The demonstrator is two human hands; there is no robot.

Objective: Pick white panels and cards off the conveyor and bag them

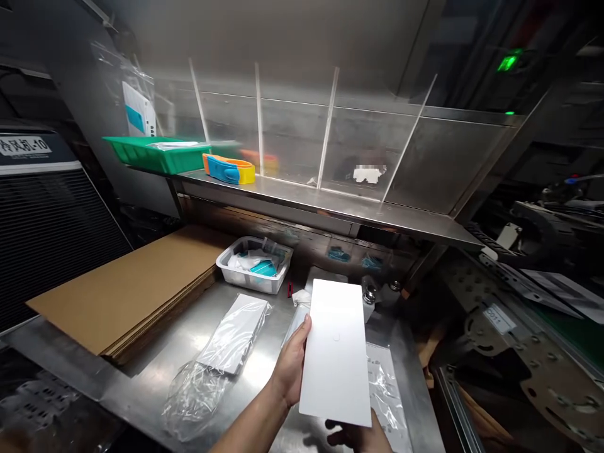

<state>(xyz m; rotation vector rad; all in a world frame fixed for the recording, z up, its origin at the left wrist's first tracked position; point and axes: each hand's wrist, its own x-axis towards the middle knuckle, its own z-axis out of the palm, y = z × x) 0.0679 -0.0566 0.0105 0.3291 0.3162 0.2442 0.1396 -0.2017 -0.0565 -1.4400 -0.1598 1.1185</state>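
A flat white rectangular panel [336, 352] with a small round mark near its middle is held up over the metal table. My left hand [291, 367] is closed on its left edge, thumb along the side and the other fingers hidden behind. Below its bottom right corner, my right hand [361, 435] grips the lower edge, partly covered by the panel and cut off by the frame. To the left lies a white stack in a clear plastic bag [236, 333], its loose end crumpled toward me. Another plastic-wrapped white sheet [384, 384] lies to the right, partly behind the panel.
Brown cardboard sheets [136, 283] are stacked at left. Behind stand a white plastic bin [255, 281] with scraps and a metal-topped bottle [369, 296]. The shelf [292, 194] above carries a green tray [165, 157] and tape rolls [229, 170]. Machinery [528, 358] borders the right.
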